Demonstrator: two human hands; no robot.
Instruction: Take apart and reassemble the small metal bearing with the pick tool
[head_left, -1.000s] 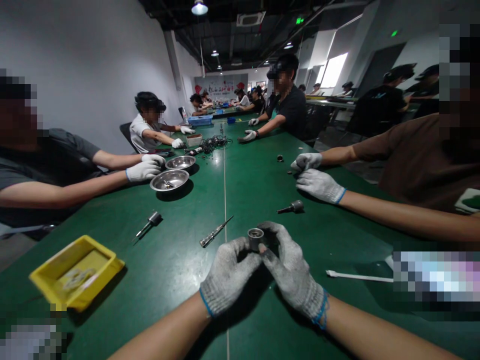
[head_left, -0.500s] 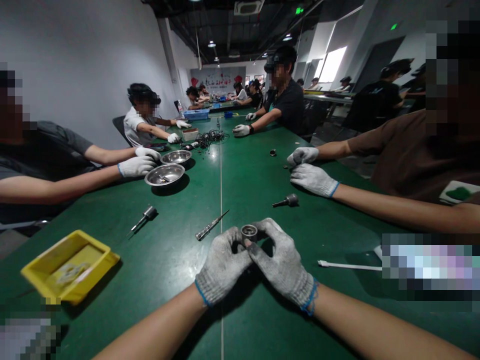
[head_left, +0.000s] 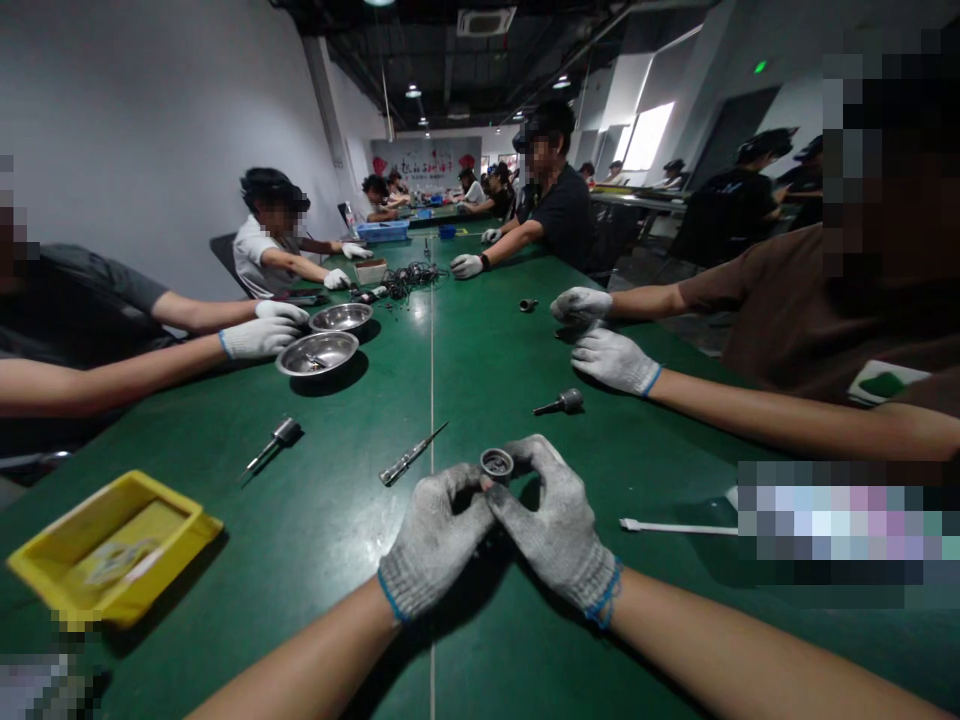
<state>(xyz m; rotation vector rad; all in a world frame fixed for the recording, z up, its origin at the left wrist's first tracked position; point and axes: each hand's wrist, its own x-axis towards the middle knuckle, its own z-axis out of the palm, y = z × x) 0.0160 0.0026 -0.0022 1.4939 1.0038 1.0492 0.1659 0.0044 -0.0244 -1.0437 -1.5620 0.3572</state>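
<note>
Both my hands wear grey knit gloves and meet over the green table (head_left: 525, 380) near its front edge. Between them they grip a small round metal cylinder (head_left: 496, 464), open end up. My left hand (head_left: 435, 535) closes on it from the left. My right hand (head_left: 555, 525) wraps it from the right, fingers curled over the top. A slim metal screwdriver (head_left: 411, 456) lies just beyond my left hand.
A yellow tray (head_left: 105, 545) sits at the near left. Two steel bowls (head_left: 319, 352) stand by a co-worker's gloved hands on the left. A metal shaft part (head_left: 274, 440), another metal part (head_left: 559, 404) and a white stick (head_left: 675, 527) lie on the table. Another person's gloved hands (head_left: 611, 358) rest on the right.
My hands have kept hold of the metal cylinder and closed a little tighter round it. The view has swung slightly, so everything on the table has slid left.
</note>
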